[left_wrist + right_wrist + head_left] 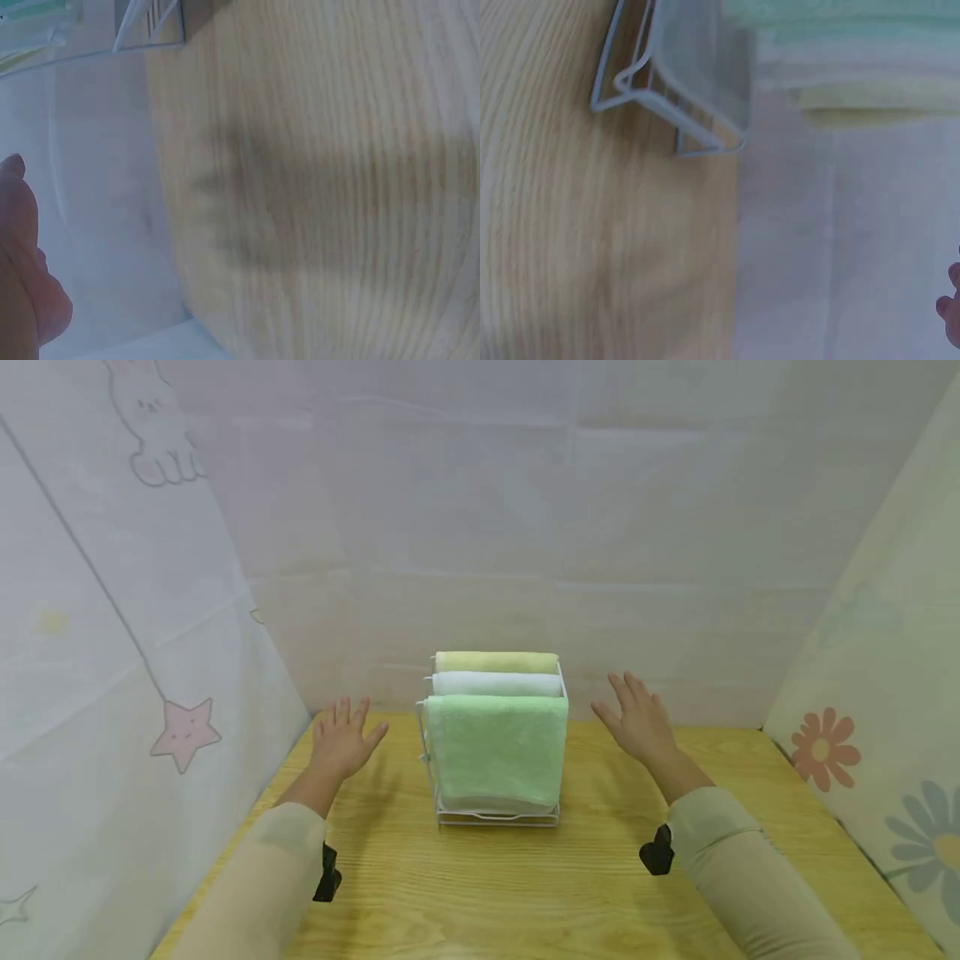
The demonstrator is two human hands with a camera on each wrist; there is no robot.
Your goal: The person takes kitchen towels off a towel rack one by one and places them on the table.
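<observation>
A white wire rack [498,820] stands on the wooden table, with three folded cloths draped over its bars. The green cloth [498,750] hangs at the front, a white cloth [497,684] behind it, and a yellow cloth [497,662] at the back. To the left of the rack, my left hand [341,745] hovers over the table with fingers spread, touching nothing. My right hand [637,720] is held to the rack's right, also with straight fingers and apart from it. Only the edges of the hands show in the wrist views.
The wooden table [480,893] reaches back to a pale fabric backdrop [480,527]. Printed fabric walls border it: the left wall [112,693] carries a pink star, the right wall [885,677] flowers. Black wrist mounts [657,852] sit by the sleeves.
</observation>
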